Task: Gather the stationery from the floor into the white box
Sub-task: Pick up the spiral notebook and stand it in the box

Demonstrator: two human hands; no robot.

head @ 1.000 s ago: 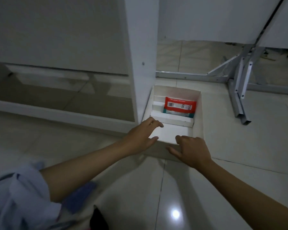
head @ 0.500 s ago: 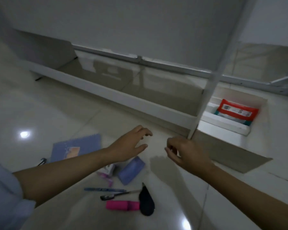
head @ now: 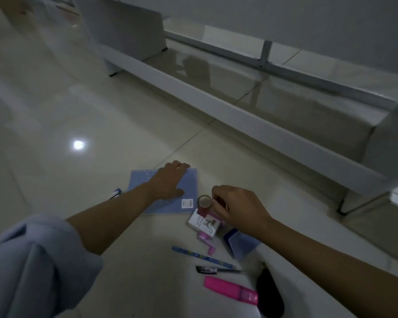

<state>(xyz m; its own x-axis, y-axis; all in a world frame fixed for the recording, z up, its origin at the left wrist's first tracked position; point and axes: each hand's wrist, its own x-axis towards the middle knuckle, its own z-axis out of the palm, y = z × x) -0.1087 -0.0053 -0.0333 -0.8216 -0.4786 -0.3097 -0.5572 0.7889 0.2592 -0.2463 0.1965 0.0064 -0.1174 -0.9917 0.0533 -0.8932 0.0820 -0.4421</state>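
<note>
I see my left hand (head: pixel 170 180) lying flat with straight fingers on the blue spiral notebook (head: pixel 166 193) on the shiny tile floor (head: pixel 55 111), while my right hand (head: pixel 237 207) pinches a round tape roll (head: pixel 204 201) beside it.

My notebook (head: pixel 189 189) is pale blue. The highlighter (head: pixel 230 292) is bright pink, the pen (head: pixel 200 257) blue with patterned print.
</note>
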